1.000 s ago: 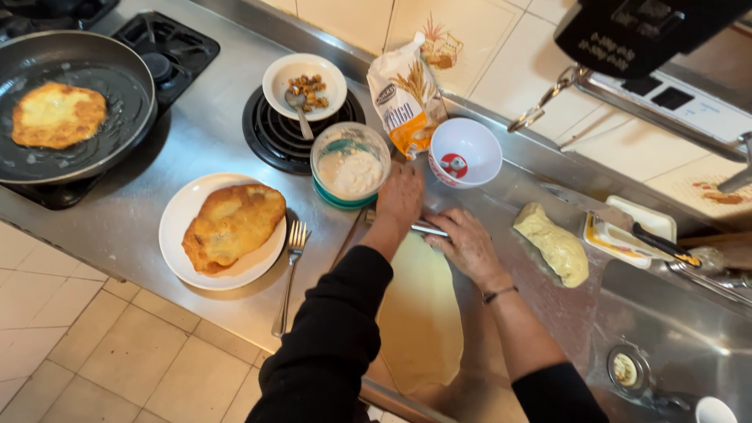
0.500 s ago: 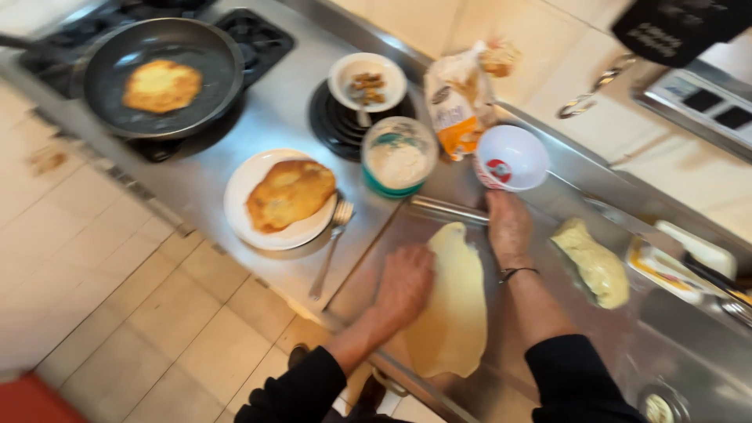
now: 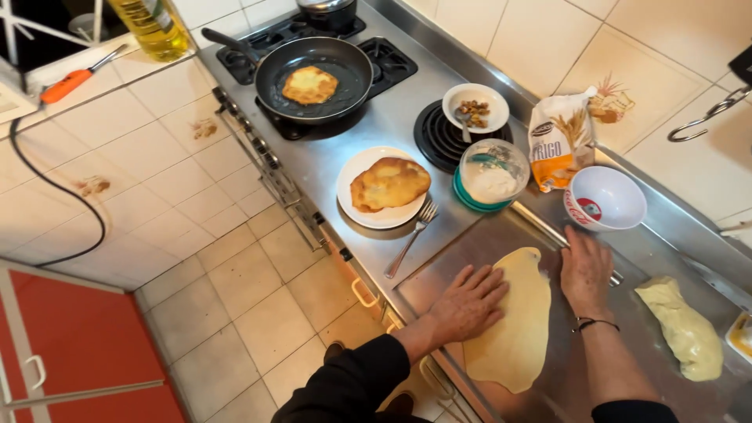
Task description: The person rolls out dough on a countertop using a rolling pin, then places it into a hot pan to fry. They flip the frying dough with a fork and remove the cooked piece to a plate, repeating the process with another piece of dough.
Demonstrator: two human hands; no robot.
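A long, thin sheet of pale dough (image 3: 517, 329) lies on the steel counter (image 3: 462, 251). My left hand (image 3: 470, 301) rests flat on the sheet's left edge, fingers spread, holding nothing. My right hand (image 3: 586, 270) lies palm down over a thin metal rolling rod (image 3: 536, 225) at the far end of the sheet. The rod sticks out on both sides of that hand. A lump of the same dough (image 3: 685, 329) sits to the right, apart from both hands.
Behind the rod stand a white bowl (image 3: 607, 200), a flour bag (image 3: 558, 141) and a tub of flour (image 3: 492, 176). A plate (image 3: 352, 211) holds fried flatbread, with a fork (image 3: 411, 239) beside it. A black pan (image 3: 345, 66) with another flatbread sits on the stove.
My left hand left the rod and came down flat onto the dough. The view swung left and back, bringing the tiled floor and a red cabinet into sight.
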